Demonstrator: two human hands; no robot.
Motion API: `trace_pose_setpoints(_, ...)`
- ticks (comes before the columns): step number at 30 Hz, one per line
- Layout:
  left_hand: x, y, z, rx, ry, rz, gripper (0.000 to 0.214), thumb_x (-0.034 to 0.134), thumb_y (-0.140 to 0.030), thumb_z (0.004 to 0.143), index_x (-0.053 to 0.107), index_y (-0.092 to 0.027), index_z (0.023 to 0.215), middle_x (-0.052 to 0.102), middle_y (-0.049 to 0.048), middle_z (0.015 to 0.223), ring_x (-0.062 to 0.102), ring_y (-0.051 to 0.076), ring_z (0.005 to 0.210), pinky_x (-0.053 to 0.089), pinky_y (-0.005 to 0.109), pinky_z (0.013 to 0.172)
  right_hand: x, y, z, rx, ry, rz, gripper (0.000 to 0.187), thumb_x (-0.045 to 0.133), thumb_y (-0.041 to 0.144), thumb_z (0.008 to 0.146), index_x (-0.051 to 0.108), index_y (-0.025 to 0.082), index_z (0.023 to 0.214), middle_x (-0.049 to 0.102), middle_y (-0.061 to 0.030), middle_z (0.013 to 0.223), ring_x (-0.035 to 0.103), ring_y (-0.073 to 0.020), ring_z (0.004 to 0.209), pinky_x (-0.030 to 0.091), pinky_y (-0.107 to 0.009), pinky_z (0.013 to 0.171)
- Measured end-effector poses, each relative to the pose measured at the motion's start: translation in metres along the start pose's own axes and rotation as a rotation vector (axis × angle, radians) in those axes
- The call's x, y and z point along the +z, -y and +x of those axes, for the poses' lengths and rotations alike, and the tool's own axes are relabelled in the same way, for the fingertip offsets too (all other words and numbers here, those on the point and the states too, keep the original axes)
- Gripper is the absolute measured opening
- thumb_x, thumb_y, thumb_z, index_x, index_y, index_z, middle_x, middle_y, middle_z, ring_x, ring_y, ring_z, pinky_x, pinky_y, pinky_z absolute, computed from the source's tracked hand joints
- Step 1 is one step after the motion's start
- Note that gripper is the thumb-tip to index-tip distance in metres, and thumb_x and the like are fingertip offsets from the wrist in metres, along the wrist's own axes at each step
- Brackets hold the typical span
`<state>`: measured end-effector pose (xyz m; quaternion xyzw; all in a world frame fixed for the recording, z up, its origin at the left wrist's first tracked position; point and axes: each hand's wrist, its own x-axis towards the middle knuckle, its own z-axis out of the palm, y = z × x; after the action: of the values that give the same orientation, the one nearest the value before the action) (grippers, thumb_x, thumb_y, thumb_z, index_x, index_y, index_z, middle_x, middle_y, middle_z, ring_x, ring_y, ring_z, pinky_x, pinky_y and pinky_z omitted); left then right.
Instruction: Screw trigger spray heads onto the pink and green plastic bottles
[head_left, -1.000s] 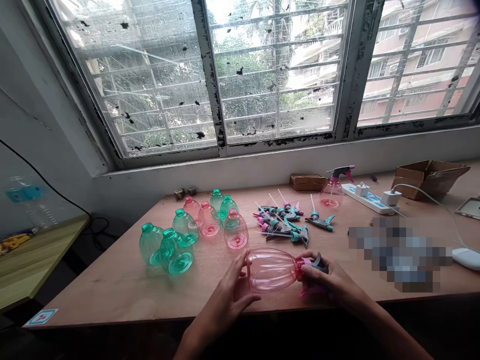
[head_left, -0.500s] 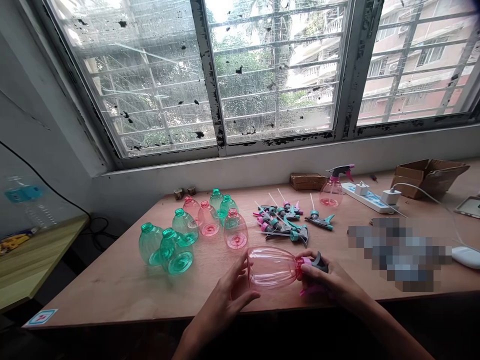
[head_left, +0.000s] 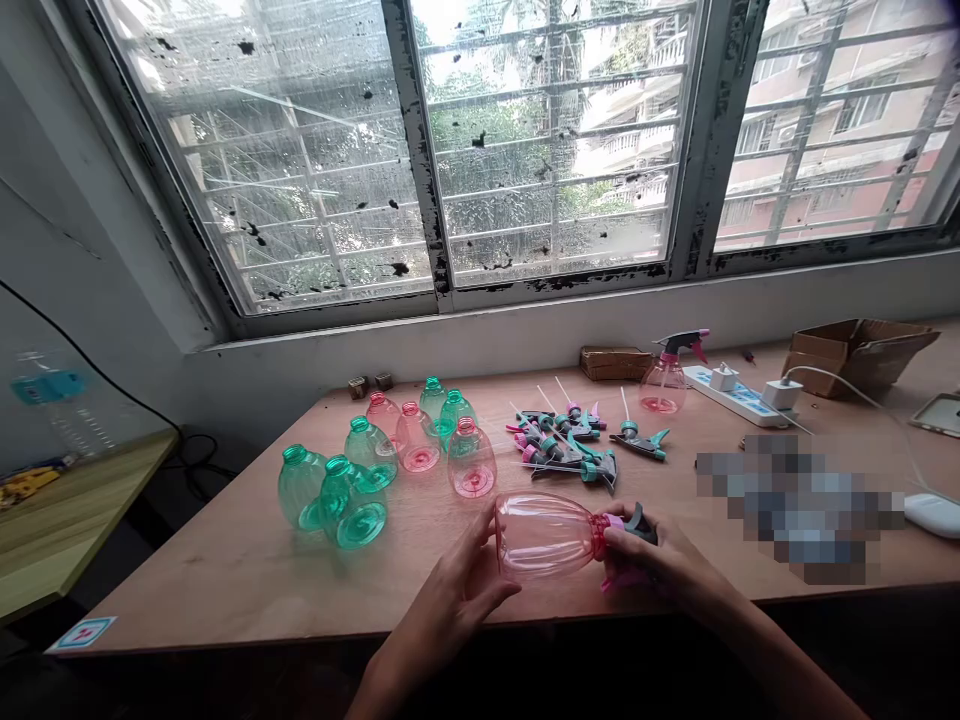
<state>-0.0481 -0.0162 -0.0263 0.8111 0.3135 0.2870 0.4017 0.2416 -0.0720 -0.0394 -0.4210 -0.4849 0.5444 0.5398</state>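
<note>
A clear pink spray bottle [head_left: 544,537] lies on its side in the air above the table's front edge, its base to the left. My right hand [head_left: 660,555] is closed around the neck and the grey-and-pink spray head [head_left: 637,525]. At the other end, my left hand [head_left: 461,585] cups the base with its fingers, the thumb sticking out below. Just beyond is a pile of loose spray heads [head_left: 566,445] with thin white tubes. Open-necked green bottles [head_left: 352,505] and pink bottles [head_left: 472,460] stand to the left.
At the back stands a pink spray bottle with its head fitted [head_left: 664,385], beside a white power strip [head_left: 739,397] with plugs and a cable. Cardboard boxes [head_left: 847,355] sit near the wall. A blurred patch [head_left: 802,510] covers the right part of the table, next to a white mouse-like object [head_left: 932,514].
</note>
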Motion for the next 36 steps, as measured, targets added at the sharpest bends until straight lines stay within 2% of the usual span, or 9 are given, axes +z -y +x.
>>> trace_pose_setpoints(5, -0.0013, 0.001, 0.0002, -0.016, 0.009, -0.019, 0.084, 0.07, -0.034, 0.089, 0.019, -0.034, 0.155, 0.041, 0.0079, 0.156, 0.046, 0.028, 0.138, 0.038, 0.044, 0.116, 0.0016, 0.0005, 0.0002, 0.011, 0.013, 0.051, 0.036, 0.078, 0.047, 0.078, 0.063, 0.017, 0.092, 0.07, -0.0021, 0.073, 0.065, -0.0196, 0.063, 0.06, -0.037, 0.064)
trace_pose_setpoints(10, -0.0018, 0.0001, -0.0001, -0.008, -0.02, 0.059, 0.08, 0.072, -0.034, 0.087, 0.027, -0.033, 0.153, 0.041, 0.0063, 0.156, 0.042, 0.029, 0.141, 0.033, 0.044, 0.119, 0.0018, 0.001, -0.0001, 0.02, 0.005, 0.056, 0.038, 0.079, 0.049, 0.076, 0.064, 0.017, 0.09, 0.07, -0.002, 0.073, 0.065, -0.0189, 0.063, 0.06, -0.036, 0.064)
trace_pose_setpoints(14, 0.0005, 0.0022, -0.0005, 0.005, -0.006, 0.018, 0.082, 0.069, -0.03, 0.09, 0.019, -0.035, 0.155, 0.042, 0.0069, 0.156, 0.049, 0.027, 0.136, 0.039, 0.042, 0.116, 0.0022, 0.0011, 0.0002, 0.02, -0.004, 0.053, 0.039, 0.08, 0.051, 0.075, 0.065, 0.017, 0.088, 0.07, -0.0023, 0.073, 0.064, -0.0186, 0.063, 0.06, -0.036, 0.063)
trace_pose_setpoints(16, 0.0006, 0.0008, 0.0, 0.004, -0.001, 0.027, 0.089, 0.072, -0.03, 0.087, 0.016, -0.034, 0.156, 0.045, 0.0077, 0.153, 0.049, 0.027, 0.136, 0.038, 0.043, 0.116, 0.0028, 0.0011, 0.0004, 0.021, -0.008, 0.058, 0.04, 0.08, 0.05, 0.074, 0.064, 0.017, 0.089, 0.069, -0.0018, 0.072, 0.064, -0.0188, 0.062, 0.06, -0.036, 0.063)
trace_pose_setpoints(18, -0.0001, -0.0025, 0.0007, -0.007, -0.007, 0.054, 0.093, 0.076, -0.031, 0.083, 0.018, -0.033, 0.155, 0.046, 0.0077, 0.153, 0.048, 0.028, 0.137, 0.038, 0.044, 0.116, 0.0035, 0.001, 0.0006, 0.018, -0.007, 0.069, 0.039, 0.081, 0.049, 0.074, 0.064, 0.017, 0.09, 0.069, -0.0015, 0.072, 0.064, -0.0186, 0.062, 0.06, -0.037, 0.063)
trace_pose_setpoints(22, -0.0011, -0.0067, 0.0011, -0.033, -0.036, 0.122, 0.086, 0.076, -0.033, 0.083, 0.027, -0.034, 0.153, 0.049, 0.0059, 0.151, 0.044, 0.031, 0.139, 0.036, 0.047, 0.117, 0.0033, 0.0005, 0.0008, 0.018, -0.007, 0.088, 0.039, 0.08, 0.049, 0.075, 0.064, 0.018, 0.092, 0.069, -0.0009, 0.072, 0.064, -0.0193, 0.062, 0.06, -0.038, 0.063)
trace_pose_setpoints(26, 0.0011, -0.001, 0.0003, -0.019, -0.031, 0.078, 0.083, 0.07, -0.032, 0.088, 0.02, -0.035, 0.155, 0.051, 0.0062, 0.148, 0.05, 0.028, 0.135, 0.04, 0.045, 0.115, -0.0006, -0.0036, 0.002, 0.008, -0.007, 0.047, 0.04, 0.079, 0.049, 0.076, 0.064, 0.017, 0.094, 0.069, -0.0012, 0.07, 0.065, -0.02, 0.062, 0.059, -0.037, 0.063)
trace_pose_setpoints(31, 0.0007, -0.0009, -0.0001, -0.005, -0.008, 0.065, 0.092, 0.075, -0.031, 0.084, 0.016, -0.035, 0.156, 0.046, 0.007, 0.153, 0.049, 0.028, 0.136, 0.039, 0.044, 0.115, -0.0032, -0.0079, 0.0033, -0.004, 0.001, 0.056, 0.037, 0.078, 0.046, 0.079, 0.064, 0.017, 0.096, 0.07, -0.0015, 0.072, 0.065, -0.0193, 0.063, 0.059, -0.035, 0.063)
trace_pose_setpoints(36, -0.0006, -0.0051, -0.0004, -0.008, -0.029, 0.155, 0.084, 0.073, -0.033, 0.086, 0.024, -0.033, 0.154, 0.043, 0.0057, 0.155, 0.04, 0.031, 0.142, 0.034, 0.046, 0.118, 0.0006, -0.0024, 0.0017, 0.003, -0.009, 0.039, 0.038, 0.078, 0.048, 0.078, 0.064, 0.017, 0.094, 0.07, -0.0017, 0.071, 0.066, -0.0196, 0.062, 0.06, -0.036, 0.063)
